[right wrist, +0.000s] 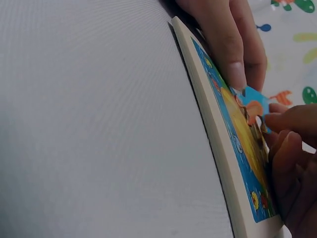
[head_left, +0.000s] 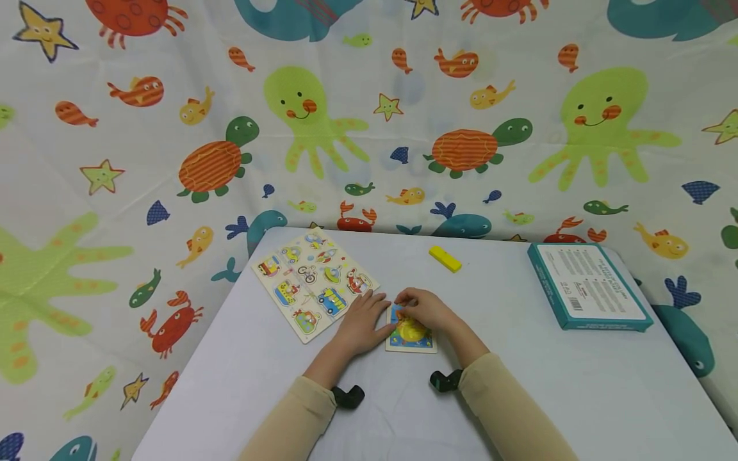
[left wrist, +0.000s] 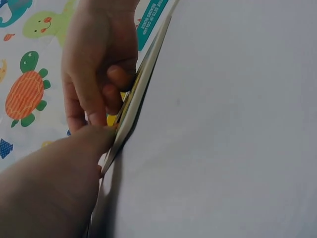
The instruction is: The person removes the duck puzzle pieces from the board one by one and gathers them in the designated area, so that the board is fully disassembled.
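A small square jigsaw puzzle (head_left: pixel 410 349) with a pale wooden frame and a yellow and blue picture lies on the table. My right hand (head_left: pixel 428 310) is over its upper part. In the right wrist view, its thumb and finger pinch a blue puzzle piece (right wrist: pixel 255 97) with an orange-brown pattern, tilted up from the board. My left hand (head_left: pixel 362 324) lies at the puzzle's left side with fingers extended and its thumb on the board's edge. Its fingers also reach the near corner of a wooden peg board (head_left: pixel 308 301) with vehicle pictures. The right hand covers part of the puzzle picture.
A yellow block (head_left: pixel 445 259) lies farther back on the white table (head_left: pixel 357 416). At the right is a flat teal and white box (head_left: pixel 594 285). A curtain (head_left: pixel 380 147) printed with sea animals hangs behind the table. Both wrists wear a small black device.
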A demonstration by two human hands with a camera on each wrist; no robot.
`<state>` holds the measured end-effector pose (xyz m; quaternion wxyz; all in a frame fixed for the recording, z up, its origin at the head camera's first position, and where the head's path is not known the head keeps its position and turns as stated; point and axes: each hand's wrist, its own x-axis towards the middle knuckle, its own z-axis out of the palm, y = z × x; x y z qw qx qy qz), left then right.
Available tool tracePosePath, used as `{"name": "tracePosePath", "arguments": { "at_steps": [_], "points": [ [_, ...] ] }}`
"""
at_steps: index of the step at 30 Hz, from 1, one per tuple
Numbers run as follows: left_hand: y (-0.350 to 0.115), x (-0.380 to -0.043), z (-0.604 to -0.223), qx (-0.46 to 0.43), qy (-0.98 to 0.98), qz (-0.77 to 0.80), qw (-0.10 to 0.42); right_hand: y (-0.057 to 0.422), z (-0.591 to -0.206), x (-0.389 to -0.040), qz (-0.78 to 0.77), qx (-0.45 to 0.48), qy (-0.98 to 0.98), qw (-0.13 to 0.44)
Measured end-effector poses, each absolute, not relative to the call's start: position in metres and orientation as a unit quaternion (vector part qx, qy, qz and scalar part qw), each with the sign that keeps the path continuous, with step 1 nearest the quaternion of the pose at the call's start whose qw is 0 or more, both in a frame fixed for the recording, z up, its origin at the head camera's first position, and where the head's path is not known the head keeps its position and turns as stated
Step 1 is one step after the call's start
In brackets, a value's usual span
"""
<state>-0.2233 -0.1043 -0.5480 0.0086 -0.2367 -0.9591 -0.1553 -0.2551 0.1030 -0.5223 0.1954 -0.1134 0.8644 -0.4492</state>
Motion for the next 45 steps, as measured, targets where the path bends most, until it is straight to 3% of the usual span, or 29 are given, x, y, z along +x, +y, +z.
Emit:
{"name": "tracePosePath", "arguments": {
  "at_steps": [24,33,45],
  "points": [
    [-0.096,-0.22,-0.549,-0.206,-0.966,-0.154,0.011,0.13,-0.519,-0.267,-0.527,-0.064,0.818,0.221],
    [-0.097,-0.222,-0.553,-0.21,-0.968,-0.138,0.011,0.174,-0.506,-0.274,-0.493,-0.035,0.846,0.203],
    [-0.099,-0.22,-0.554,-0.213,-0.967,-0.142,0.012,0.228,-0.507,-0.279,-0.429,-0.042,0.87,0.239]
  ]
}}
